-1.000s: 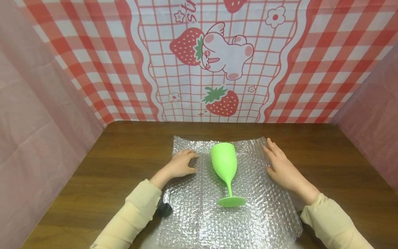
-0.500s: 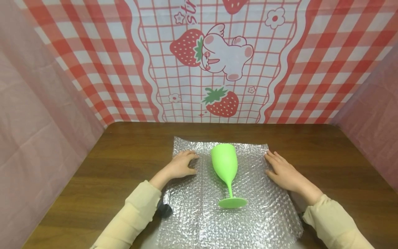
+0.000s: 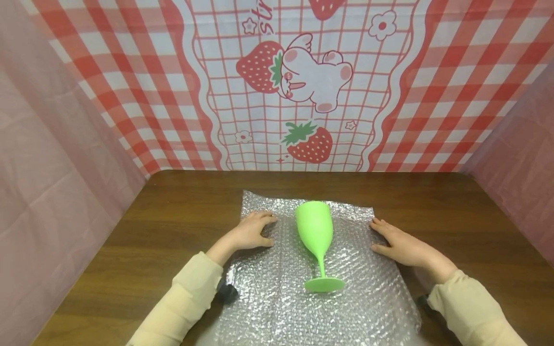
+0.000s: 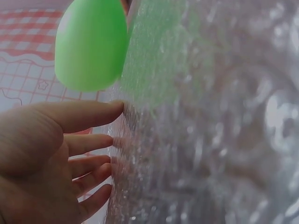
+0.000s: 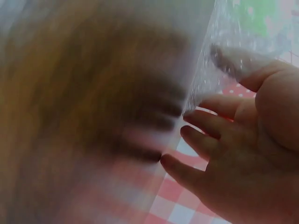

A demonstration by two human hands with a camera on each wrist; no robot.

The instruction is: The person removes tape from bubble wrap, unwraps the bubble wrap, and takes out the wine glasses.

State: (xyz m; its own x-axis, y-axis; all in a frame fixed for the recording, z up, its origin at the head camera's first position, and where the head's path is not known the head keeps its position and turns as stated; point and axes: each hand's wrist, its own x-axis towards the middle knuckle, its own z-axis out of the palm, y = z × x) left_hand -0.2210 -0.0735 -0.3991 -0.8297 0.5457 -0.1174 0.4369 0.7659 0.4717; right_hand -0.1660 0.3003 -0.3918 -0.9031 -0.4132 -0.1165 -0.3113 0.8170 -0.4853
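A bright green plastic wine goblet (image 3: 314, 226) lies on its side on a sheet of bubble wrap (image 3: 298, 312), bowl toward the back and foot toward the front. My left hand (image 3: 251, 230) rests on the sheet to the goblet's left, fingers relaxed and thumb apart. In the left wrist view its fingertips meet the wrap, with the goblet's bowl just beyond the thumb. At the sheet's right edge is my right hand (image 3: 402, 245), fingers loosely extended. The right wrist view shows those fingertips on the table beside the wrap, while the thumb (image 5: 229, 63) shows through the clear film.
The sheet lies on a brown wooden table (image 3: 138, 254). A red and white strawberry-print cloth (image 3: 303, 96) hangs behind it, with pink curtains (image 3: 56, 144) at both sides. Small black pieces (image 3: 228, 293) show beside each forearm.
My right hand has drawn down along the sheet's right edge, toward me. The sheet's far right corner now sits lower. My left hand and the goblet have hardly shifted.
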